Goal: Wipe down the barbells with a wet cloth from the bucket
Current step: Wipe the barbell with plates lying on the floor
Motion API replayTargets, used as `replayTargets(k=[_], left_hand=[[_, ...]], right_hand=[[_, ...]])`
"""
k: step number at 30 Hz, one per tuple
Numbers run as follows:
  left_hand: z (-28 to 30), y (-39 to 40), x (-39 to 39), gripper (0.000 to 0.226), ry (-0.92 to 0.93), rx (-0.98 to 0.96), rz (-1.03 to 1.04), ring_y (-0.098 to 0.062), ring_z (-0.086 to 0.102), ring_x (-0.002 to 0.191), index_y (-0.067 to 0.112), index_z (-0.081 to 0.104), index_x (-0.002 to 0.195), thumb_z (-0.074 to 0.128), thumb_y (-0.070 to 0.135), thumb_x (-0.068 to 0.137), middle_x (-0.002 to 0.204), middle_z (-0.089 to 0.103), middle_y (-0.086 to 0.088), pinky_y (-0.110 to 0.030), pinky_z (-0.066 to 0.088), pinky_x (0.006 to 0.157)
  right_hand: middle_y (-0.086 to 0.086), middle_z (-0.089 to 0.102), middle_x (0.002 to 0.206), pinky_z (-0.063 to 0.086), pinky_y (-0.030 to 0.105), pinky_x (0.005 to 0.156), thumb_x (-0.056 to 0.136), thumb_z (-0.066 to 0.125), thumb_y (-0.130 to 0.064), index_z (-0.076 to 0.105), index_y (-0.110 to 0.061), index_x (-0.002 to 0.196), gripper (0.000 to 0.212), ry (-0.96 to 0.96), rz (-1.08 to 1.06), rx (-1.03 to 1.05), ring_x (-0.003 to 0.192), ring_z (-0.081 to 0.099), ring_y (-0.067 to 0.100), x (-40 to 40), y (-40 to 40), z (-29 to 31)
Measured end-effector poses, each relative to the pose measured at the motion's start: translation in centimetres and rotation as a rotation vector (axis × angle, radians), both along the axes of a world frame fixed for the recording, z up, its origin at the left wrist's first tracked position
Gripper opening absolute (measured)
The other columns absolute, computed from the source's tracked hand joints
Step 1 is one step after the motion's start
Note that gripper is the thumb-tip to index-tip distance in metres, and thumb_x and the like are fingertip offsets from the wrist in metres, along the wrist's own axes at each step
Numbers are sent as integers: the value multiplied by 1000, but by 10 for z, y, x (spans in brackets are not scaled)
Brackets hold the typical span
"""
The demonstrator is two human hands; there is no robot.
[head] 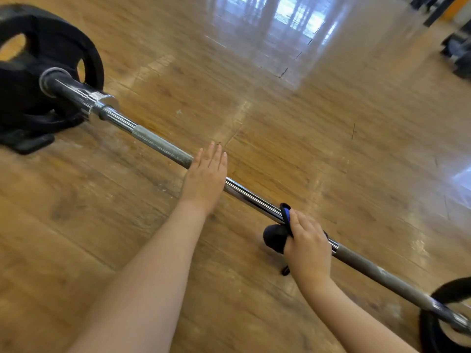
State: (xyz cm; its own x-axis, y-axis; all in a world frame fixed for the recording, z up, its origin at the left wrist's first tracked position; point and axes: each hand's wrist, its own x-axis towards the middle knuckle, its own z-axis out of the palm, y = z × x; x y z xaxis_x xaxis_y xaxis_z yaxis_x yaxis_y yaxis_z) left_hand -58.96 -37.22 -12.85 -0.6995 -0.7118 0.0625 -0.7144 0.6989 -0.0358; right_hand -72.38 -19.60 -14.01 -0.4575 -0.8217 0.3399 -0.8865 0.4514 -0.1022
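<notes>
Wooden floor [293, 154] is carrying the barbell [254, 200] I'm wiping, my flat, straight-fingered left hand [205, 179] steadying it while my right hand [309, 244], gripping the dark cloth [276, 238] around the bar, should be pressing evenly along it.

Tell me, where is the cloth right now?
In the head view, the cloth is at lower right, wrapped on the bar under the right hand, right of the flat left hand.
</notes>
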Motion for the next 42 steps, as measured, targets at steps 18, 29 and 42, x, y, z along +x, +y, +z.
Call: replayTargets(k=[18, 29, 42], left_hand=[[-2, 1, -1, 64, 3, 22, 7, -30, -7, 146, 5, -1, 150, 33, 5, 97, 159, 1, -13, -41, 2, 119], [-1, -2, -3, 59, 18, 47, 5, -31, -5, 146, 8, 3, 151, 30, 8, 98, 159, 5, -11, -43, 1, 118], [0, -1, 0, 63, 31, 65, -1, -30, -4, 146, 10, 4, 151, 37, 11, 98, 159, 6, -10, -42, 2, 119]], right_hand=[[14, 67, 108, 44, 34, 90, 72, 37, -4, 66, 3, 111, 49, 32, 134, -12, 97, 64, 30, -2, -6, -6], [13, 70, 89, 50, 33, 80, 68, 34, -11, 69, 3, 99, 49, 1, 32, 2, 84, 66, 30, 33, -53, -7], [14, 69, 108, 49, 34, 88, 62, 48, 3, 68, 3, 108, 50, 20, 112, -51, 97, 66, 30, 10, -22, -8]])
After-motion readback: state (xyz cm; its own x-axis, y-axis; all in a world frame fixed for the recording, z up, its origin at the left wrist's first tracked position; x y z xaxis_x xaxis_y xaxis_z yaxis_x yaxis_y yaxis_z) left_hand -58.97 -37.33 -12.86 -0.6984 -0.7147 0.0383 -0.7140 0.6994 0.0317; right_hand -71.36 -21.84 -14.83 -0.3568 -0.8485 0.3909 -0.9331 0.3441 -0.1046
